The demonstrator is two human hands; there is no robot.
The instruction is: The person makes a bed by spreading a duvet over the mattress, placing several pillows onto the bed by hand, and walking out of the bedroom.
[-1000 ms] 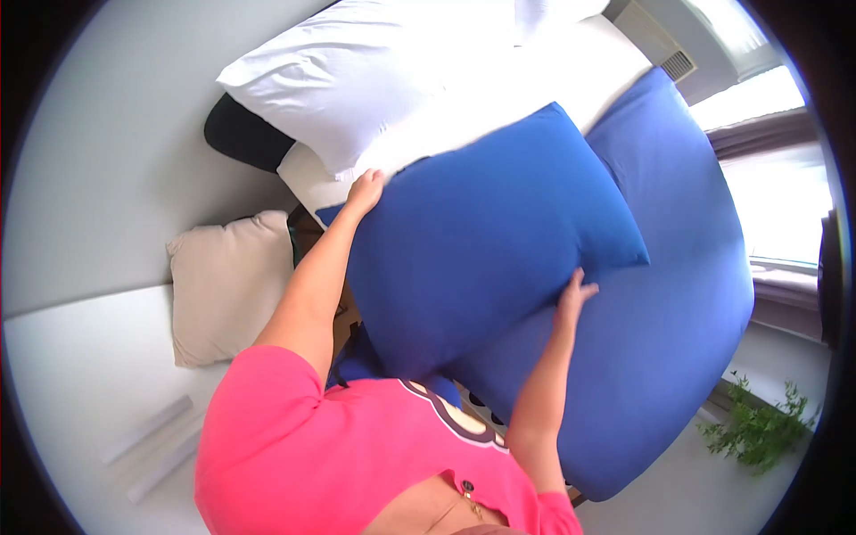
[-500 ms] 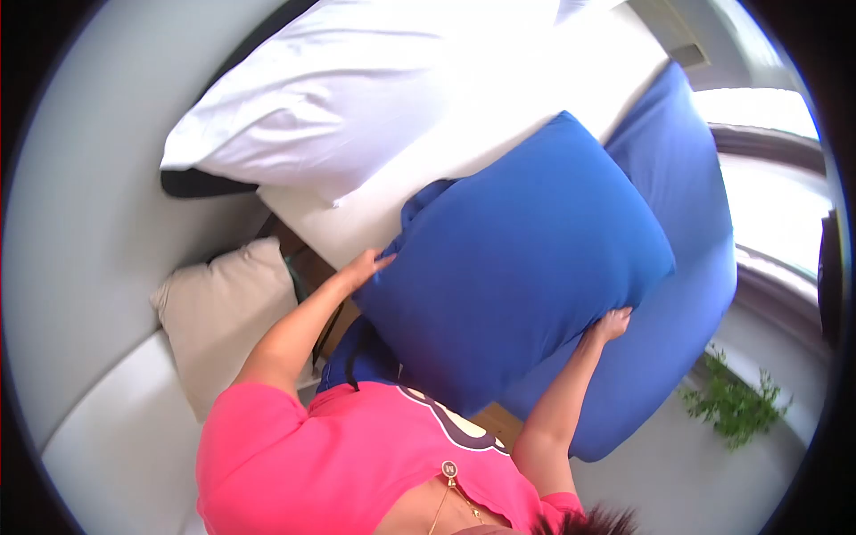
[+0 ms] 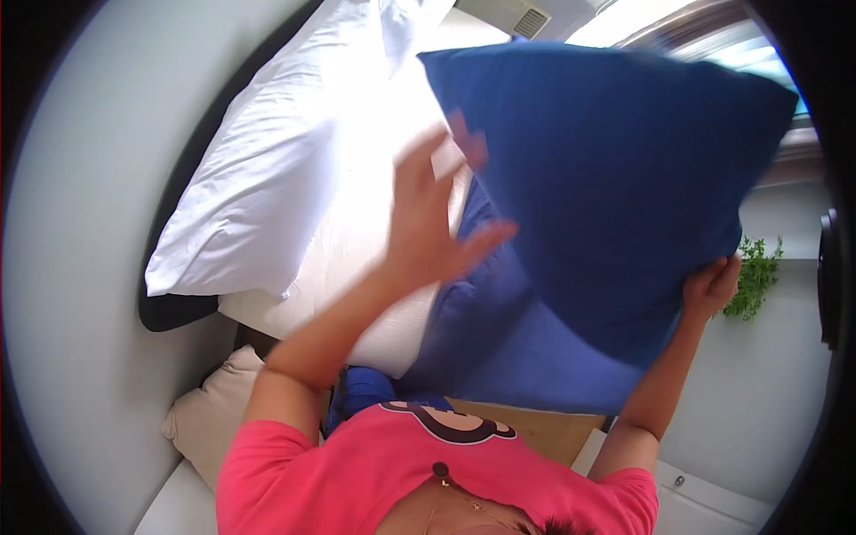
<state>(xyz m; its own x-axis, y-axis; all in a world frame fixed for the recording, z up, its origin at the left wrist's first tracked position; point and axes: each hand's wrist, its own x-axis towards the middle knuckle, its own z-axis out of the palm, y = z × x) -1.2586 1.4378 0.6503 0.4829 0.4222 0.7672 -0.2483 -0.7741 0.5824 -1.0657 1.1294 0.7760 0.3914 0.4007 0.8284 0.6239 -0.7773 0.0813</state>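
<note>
A blue pillow is raised over the bed, tilted up in front of me. My right hand grips its lower right edge, fingers curled around the fabric. Just left of the pillow, my left hand has its fingers spread, a little blurred by motion; it seems to hold nothing, and I cannot tell whether its fingertips touch the pillow. Beneath the pillow lies a blue duvet, spread over the right side of the white mattress.
White pillows lean on the dark headboard at left. A beige cushion sits at the lower left. To the right are a green plant and a window. A white cabinet top is at lower right.
The blue pillow has gone up and to the right, raised by my right hand. My left hand has let go of its left corner and opened. The view has shifted.
</note>
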